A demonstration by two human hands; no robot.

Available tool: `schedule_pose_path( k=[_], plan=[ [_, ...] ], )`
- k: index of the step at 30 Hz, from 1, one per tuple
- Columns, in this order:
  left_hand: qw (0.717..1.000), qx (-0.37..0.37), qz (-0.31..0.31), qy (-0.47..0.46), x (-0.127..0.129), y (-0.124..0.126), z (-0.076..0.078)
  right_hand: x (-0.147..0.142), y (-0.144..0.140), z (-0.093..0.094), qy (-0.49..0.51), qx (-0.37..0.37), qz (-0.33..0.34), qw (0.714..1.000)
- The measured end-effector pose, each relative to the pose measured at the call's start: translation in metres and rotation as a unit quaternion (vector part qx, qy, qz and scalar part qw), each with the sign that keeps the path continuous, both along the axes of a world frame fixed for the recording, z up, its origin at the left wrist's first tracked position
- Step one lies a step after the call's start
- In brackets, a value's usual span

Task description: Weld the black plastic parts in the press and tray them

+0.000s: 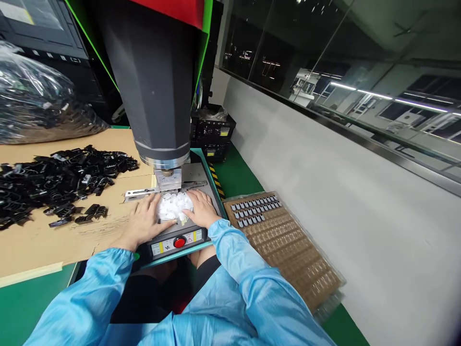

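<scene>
My left hand (144, 222) and my right hand (201, 209) lie flat on the metal base plate (201, 174) of a press machine. Between them is a small heap of white plastic pieces (173, 205), which both hands touch at its sides with fingers spread. The heap sits right under the machine's metal horn (167, 179). Above it rises the big dark grey cylinder (154, 77) of the machine. Both my sleeves are light blue. A red button (179, 242) sits on the machine's front panel, just below my hands.
Many small black plastic parts (54, 180) lie spread on brown cardboard (43, 240) at the left. A clear bag of more black parts (32, 105) is behind. A brown tray (284, 240) with several small grey parts lies at the right. A white wall (342, 202) runs along the right.
</scene>
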State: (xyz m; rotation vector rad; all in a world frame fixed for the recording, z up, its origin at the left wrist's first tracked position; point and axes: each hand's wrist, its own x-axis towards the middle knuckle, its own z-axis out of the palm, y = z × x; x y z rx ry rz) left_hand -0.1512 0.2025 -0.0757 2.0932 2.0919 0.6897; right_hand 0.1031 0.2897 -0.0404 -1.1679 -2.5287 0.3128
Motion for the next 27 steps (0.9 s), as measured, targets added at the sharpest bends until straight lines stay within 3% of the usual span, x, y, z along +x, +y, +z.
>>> schedule_pose_path(
  k=[7,13,17,22,27],
  plan=[
    [1.000,0.028,-0.001,0.005,0.006,-0.008,-0.008,0.007,-0.003,-0.004,-0.004,0.030,0.040,0.999],
    [1.000,0.020,0.020,-0.003,0.018,0.010,-0.008,-0.009,0.006,-0.004,-0.022,0.034,0.025,0.999],
    [0.999,0.043,0.023,-0.016,0.022,0.008,-0.005,-0.008,0.006,-0.004,0.008,0.044,0.029,0.999],
    [0.997,0.065,0.021,-0.042,0.007,-0.001,0.004,0.000,0.011,0.005,0.058,0.041,0.026,0.997],
    [0.992,0.083,0.050,-0.079,-0.017,0.026,0.019,-0.020,0.035,0.022,0.080,0.000,-0.011,0.997]
  ],
)
